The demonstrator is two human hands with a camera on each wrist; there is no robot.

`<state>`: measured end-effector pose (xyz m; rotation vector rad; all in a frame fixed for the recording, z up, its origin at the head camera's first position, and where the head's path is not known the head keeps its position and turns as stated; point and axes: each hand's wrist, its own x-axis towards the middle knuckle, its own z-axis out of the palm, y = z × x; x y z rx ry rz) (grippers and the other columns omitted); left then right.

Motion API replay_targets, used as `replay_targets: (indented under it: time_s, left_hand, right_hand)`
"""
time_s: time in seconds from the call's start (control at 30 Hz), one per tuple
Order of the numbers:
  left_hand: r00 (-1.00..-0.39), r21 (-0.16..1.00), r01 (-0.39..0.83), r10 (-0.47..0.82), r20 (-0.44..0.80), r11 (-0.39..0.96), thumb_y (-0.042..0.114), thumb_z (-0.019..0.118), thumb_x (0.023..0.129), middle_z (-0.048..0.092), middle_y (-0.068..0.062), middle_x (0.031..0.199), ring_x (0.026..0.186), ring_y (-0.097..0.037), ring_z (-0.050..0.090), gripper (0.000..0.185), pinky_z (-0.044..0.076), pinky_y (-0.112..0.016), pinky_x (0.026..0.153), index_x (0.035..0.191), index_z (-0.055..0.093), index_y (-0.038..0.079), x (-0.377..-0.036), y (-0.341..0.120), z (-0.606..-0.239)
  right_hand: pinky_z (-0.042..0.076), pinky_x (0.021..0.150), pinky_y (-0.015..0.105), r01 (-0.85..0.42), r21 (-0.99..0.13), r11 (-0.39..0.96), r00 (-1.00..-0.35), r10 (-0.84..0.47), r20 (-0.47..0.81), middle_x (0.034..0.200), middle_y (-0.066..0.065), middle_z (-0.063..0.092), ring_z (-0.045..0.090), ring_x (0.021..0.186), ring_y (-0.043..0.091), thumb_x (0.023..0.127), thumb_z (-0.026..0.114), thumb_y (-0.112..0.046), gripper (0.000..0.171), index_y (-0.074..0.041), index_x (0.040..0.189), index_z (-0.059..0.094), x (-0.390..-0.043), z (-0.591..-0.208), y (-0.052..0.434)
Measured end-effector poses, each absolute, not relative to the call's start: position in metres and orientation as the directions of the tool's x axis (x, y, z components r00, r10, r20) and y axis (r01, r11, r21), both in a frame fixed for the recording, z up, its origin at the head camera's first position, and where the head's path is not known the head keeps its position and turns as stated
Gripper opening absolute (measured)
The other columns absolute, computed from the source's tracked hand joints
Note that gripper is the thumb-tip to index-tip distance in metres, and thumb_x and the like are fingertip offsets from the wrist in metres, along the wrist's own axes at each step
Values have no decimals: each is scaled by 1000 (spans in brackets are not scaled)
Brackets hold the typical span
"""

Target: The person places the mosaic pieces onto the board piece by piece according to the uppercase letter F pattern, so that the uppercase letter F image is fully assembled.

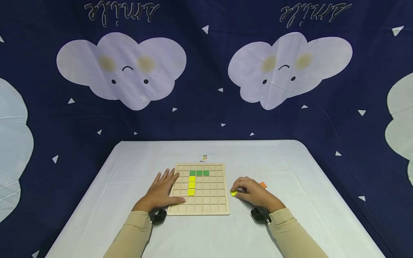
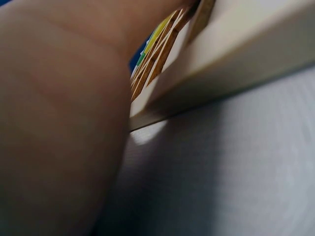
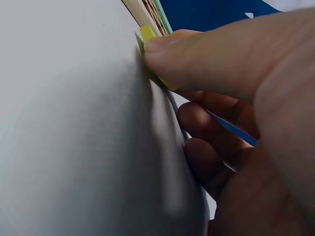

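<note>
A wooden grid board (image 1: pixel 206 208) lies on the white table. Three green tiles (image 1: pixel 199 173) sit in a row near its top, and three yellow tiles (image 1: pixel 191 185) run down below the left one. My left hand (image 1: pixel 162 190) rests flat on the board's left edge (image 2: pixel 206 78), fingers straight. To the right of the board my right hand (image 1: pixel 250 191) pinches a yellow tile (image 1: pixel 233 193) against the table; in the right wrist view the thumb presses on that yellow tile (image 3: pixel 147 35), fingers curled beneath.
An orange tile (image 1: pixel 263 185) lies just beyond my right hand. A small pattern card (image 1: pixel 205 157) sits behind the board. The white table (image 1: pixel 290 161) ends against a dark blue cloud-print backdrop (image 1: pixel 206 71).
</note>
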<state>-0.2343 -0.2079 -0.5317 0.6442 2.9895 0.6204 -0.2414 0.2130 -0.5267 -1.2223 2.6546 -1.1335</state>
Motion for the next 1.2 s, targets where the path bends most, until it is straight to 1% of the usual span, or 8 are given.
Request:
replay_targets:
  time_s: [0.2,0.3,0.43,0.6,0.73,0.87,1.07,1.2]
  left_hand:
    - [-916,387,388,396,62,837,81,71,76,20,-18,172,159,-37,10,120,2,-58,125,164,37,6,-234,-208,-532]
    - [-917,385,384,395,55,839,81,70,76,20,-18,172,159,-37,10,121,2,-58,125,164,37,6,-234,-207,-532]
    - [-919,383,381,392,52,842,81,70,76,20,-18,172,159,-37,10,121,2,-58,125,164,36,6,-234,-208,-533]
    - [-915,381,390,398,63,838,80,71,77,20,-18,172,158,-38,11,120,2,-58,125,164,36,5,-234,-208,-532]
    - [-914,388,392,400,62,834,79,72,77,21,-18,172,158,-38,11,120,2,-58,125,164,36,5,-234,-208,-531]
    - [-916,387,388,398,58,836,80,72,76,20,-18,172,158,-38,11,120,2,-58,125,164,36,5,-235,-207,-531]
    - [-916,374,387,399,49,843,82,70,77,20,-17,172,159,-37,10,121,2,-58,125,164,36,6,-235,-207,-532]
    - [-916,377,387,399,49,842,82,70,77,20,-17,172,159,-36,9,121,1,-57,125,165,35,6,-235,-207,-531]
  right_hand:
    - [52,95,38,-653,-621,435,-706,-647,289,114,-4,70,63,110,19,94,80,-3,20,-12,111,77,-242,-527,211]
    - [54,86,36,-629,-639,443,-728,-624,284,112,-5,70,65,103,19,93,81,-3,20,-12,111,76,-243,-528,209]
    - [54,77,31,-581,-669,463,-769,-580,267,111,-6,69,63,93,18,93,81,-3,22,-13,111,76,-246,-525,204]
    - [54,73,29,-548,-679,488,-795,-556,242,115,-7,69,60,88,14,93,81,-3,23,-14,112,76,-248,-518,196]
    - [54,75,29,-543,-673,502,-799,-556,229,116,-9,68,60,90,11,94,80,-4,22,-15,113,76,-250,-516,190]
    - [54,77,30,-556,-669,493,-792,-559,246,115,-8,68,61,94,12,94,80,-3,21,-14,112,76,-252,-514,182]
    - [55,77,29,-566,-647,511,-792,-554,255,114,-7,68,61,91,10,93,80,-2,19,-13,109,77,-253,-511,167]
    - [56,77,29,-597,-630,497,-771,-572,279,113,-5,69,61,90,9,93,81,-3,15,-12,106,77,-254,-510,155]
